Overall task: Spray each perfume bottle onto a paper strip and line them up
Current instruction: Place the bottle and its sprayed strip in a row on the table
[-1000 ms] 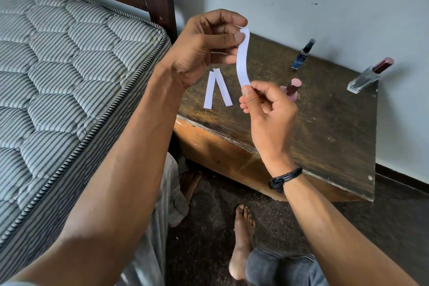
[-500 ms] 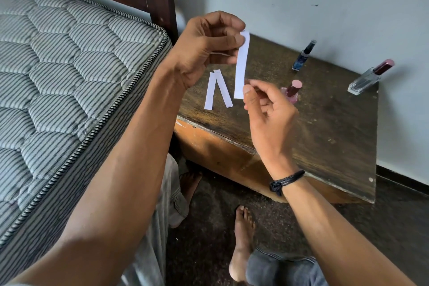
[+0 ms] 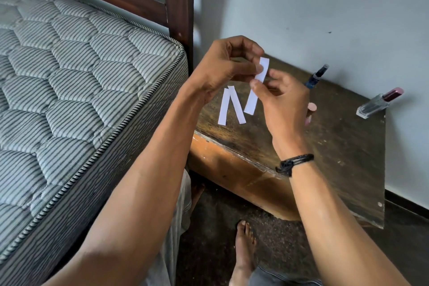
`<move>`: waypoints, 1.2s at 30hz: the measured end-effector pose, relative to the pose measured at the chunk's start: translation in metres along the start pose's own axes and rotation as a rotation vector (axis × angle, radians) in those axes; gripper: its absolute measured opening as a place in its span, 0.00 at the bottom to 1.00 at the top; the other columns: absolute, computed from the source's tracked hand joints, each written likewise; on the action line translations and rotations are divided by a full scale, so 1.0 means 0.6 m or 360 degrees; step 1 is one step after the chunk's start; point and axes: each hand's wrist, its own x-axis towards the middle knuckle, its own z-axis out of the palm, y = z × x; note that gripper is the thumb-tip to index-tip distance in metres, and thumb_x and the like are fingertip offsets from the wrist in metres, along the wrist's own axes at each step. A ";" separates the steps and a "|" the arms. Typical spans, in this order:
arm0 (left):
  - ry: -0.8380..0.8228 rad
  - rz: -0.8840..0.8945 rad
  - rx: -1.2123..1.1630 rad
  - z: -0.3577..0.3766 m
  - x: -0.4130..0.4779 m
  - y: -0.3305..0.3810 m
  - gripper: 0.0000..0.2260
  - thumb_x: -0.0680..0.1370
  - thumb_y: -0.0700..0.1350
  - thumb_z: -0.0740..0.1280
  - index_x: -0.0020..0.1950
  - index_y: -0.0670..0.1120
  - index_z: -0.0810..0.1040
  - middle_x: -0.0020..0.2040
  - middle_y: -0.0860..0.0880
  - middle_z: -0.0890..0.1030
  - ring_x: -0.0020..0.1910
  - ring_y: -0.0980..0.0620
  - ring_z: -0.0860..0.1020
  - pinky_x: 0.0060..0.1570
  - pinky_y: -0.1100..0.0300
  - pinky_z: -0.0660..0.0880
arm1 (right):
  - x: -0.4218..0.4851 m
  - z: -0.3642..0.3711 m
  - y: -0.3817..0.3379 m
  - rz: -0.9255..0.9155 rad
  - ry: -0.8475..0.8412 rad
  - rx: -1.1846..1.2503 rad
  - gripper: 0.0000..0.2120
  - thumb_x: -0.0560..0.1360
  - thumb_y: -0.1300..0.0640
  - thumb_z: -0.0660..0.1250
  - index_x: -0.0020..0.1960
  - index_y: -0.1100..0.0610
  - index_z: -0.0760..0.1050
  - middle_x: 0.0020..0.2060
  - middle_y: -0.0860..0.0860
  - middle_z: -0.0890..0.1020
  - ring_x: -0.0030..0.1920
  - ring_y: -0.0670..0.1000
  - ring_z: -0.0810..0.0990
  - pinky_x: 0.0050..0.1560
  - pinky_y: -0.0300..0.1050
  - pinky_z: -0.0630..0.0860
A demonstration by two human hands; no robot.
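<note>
A white paper strip (image 3: 251, 103) hangs over the wooden table (image 3: 329, 160). My left hand (image 3: 222, 69) pinches its upper end. My right hand (image 3: 281, 102) pinches the strip near its middle with thumb and fingers. Two more paper strips (image 3: 224, 109) (image 3: 237, 107) lie on the table in a narrow V, left of the held one. A blue perfume bottle (image 3: 316, 76) leans by the wall. A clear bottle with a maroon cap (image 3: 376, 105) lies at the far right. A pink bottle (image 3: 311, 109) is mostly hidden behind my right hand.
A striped quilted mattress (image 3: 69, 104) fills the left side, with a dark wooden bedpost (image 3: 178, 7) at its corner. The wall runs right behind the table. My bare foot (image 3: 243, 248) rests on the dark floor below the table's front edge.
My right hand slid up from the strip's lower end to its middle. The strip, bowed before, now hangs straighter and tilted. My left hand kept its pinch.
</note>
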 end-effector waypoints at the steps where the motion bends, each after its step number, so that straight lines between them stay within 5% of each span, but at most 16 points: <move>1: 0.0025 -0.0002 0.0001 -0.002 0.001 -0.001 0.12 0.73 0.29 0.73 0.56 0.35 0.79 0.44 0.44 0.81 0.40 0.51 0.81 0.43 0.56 0.80 | 0.005 0.007 0.000 0.0018 0.0009 0.0012 0.16 0.74 0.56 0.78 0.60 0.56 0.82 0.45 0.48 0.87 0.45 0.44 0.86 0.51 0.45 0.83; 6: 0.0213 -0.0060 0.0004 -0.009 0.011 -0.016 0.11 0.75 0.32 0.72 0.57 0.36 0.80 0.47 0.41 0.82 0.44 0.48 0.82 0.49 0.50 0.83 | 0.022 0.024 0.011 0.0110 0.0039 0.0082 0.08 0.75 0.61 0.76 0.53 0.52 0.82 0.44 0.47 0.87 0.45 0.44 0.87 0.51 0.49 0.84; 10: 0.0334 -0.0291 0.0003 -0.016 0.017 -0.030 0.11 0.75 0.36 0.74 0.57 0.36 0.80 0.47 0.39 0.83 0.43 0.47 0.82 0.52 0.49 0.82 | 0.053 0.032 0.016 0.0259 0.0053 0.0116 0.08 0.75 0.61 0.76 0.54 0.56 0.82 0.45 0.48 0.87 0.45 0.44 0.86 0.46 0.41 0.82; 13: 0.0315 -0.0434 0.0061 -0.015 0.020 -0.045 0.11 0.75 0.36 0.75 0.55 0.36 0.81 0.42 0.43 0.83 0.39 0.49 0.81 0.46 0.54 0.82 | 0.080 0.041 0.011 0.0346 0.0064 0.0147 0.05 0.75 0.62 0.76 0.50 0.56 0.82 0.44 0.50 0.87 0.39 0.44 0.84 0.37 0.35 0.77; 17: 0.0383 -0.0463 0.0065 -0.013 0.028 -0.061 0.08 0.73 0.35 0.76 0.50 0.39 0.83 0.40 0.46 0.84 0.37 0.53 0.83 0.36 0.61 0.80 | 0.107 0.054 0.010 0.0493 0.0029 0.0276 0.07 0.74 0.64 0.76 0.43 0.55 0.81 0.43 0.53 0.87 0.39 0.47 0.84 0.38 0.35 0.78; 22: 0.0571 -0.0426 0.0028 -0.017 0.038 -0.079 0.08 0.70 0.35 0.78 0.45 0.42 0.82 0.43 0.41 0.85 0.42 0.44 0.86 0.45 0.50 0.84 | 0.130 0.069 0.023 0.0665 -0.0029 0.0427 0.07 0.73 0.66 0.77 0.43 0.57 0.81 0.44 0.56 0.87 0.41 0.52 0.86 0.40 0.38 0.80; 31: 0.0525 -0.0491 0.0629 -0.023 0.057 -0.087 0.11 0.69 0.34 0.74 0.41 0.51 0.82 0.40 0.52 0.84 0.44 0.50 0.84 0.50 0.50 0.83 | 0.163 0.097 0.044 0.0664 0.0001 0.0281 0.07 0.73 0.70 0.73 0.48 0.61 0.81 0.41 0.54 0.85 0.35 0.49 0.83 0.36 0.37 0.81; 36: 0.0530 -0.0446 0.0901 -0.028 0.064 -0.095 0.09 0.72 0.36 0.70 0.46 0.50 0.83 0.44 0.49 0.85 0.46 0.49 0.84 0.50 0.52 0.82 | 0.176 0.124 0.079 0.0629 0.0044 0.0063 0.10 0.71 0.66 0.73 0.38 0.53 0.81 0.38 0.54 0.85 0.36 0.50 0.83 0.44 0.47 0.83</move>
